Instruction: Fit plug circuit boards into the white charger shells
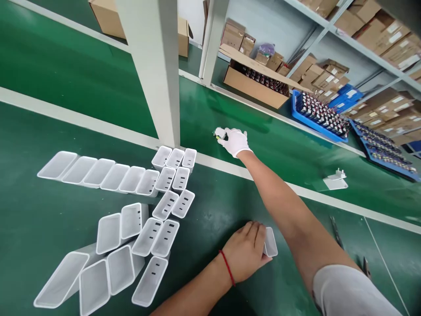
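Note:
My right hand, in a white glove, reaches out over the far green strip. Its fingers pinch a small white part with a bit of yellow-green and dark detail on its side. Bare, with a red cord at the wrist, my left hand is closed around a white plastic housing near the front of the bench. The housing's open end points to the right, and my fingers cover most of it. To the left stand several similar open white housings, many with dark slots inside.
A pale post rises behind the housings. White plug pieces lie on the strip at right, and dark-handled tools on the bench. Beyond are an open carton, a blue tray of small parts, and shelves with boxes.

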The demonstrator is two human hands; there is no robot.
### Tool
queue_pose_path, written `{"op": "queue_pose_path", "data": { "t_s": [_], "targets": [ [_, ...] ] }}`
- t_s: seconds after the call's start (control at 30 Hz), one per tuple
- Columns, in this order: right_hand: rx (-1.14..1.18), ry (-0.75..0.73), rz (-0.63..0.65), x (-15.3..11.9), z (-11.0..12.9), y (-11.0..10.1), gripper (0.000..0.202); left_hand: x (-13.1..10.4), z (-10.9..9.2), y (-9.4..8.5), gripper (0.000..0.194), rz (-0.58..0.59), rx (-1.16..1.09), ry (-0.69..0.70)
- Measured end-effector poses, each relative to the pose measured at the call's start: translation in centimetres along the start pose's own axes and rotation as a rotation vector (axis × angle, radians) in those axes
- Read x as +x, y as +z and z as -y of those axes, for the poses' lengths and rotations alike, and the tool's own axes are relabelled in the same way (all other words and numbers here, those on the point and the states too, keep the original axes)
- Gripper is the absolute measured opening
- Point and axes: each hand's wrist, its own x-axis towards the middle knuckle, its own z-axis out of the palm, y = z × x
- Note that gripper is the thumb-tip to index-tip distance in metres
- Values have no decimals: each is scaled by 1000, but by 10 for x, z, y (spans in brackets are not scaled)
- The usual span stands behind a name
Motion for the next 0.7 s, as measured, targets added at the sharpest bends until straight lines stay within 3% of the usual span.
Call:
{"op": "queue_pose_path", "data": {
  "t_s": [0.07,0.17,0.27,0.33,0.43,0.63,0.7],
  "targets": [
    [104,-10,9,-11,-8,-9,36,0,0,-1,61,13,-8,-5],
    [315,-41,54,-47,-25,-30,55,2,1,-5,62,32,-25,-8],
    [517,-91,85,-104,-45,-52,64,4,0,-11,61,85,-48,-27],
    [799,-107,106,-148,-61,-61,66,5,-1,-15,57,108,-76,-50],
    [1157,-16,92,-204,-82,-63,60,6,-1,-19,50,94,-127,-70],
    [1278,147,-30,-272,-119,-63,56,5,2,-17,51,87,-179,-68],
    [1186,157,-55,-292,-127,-70,55,4,3,-16,54,96,-200,-80]
  ]
}}
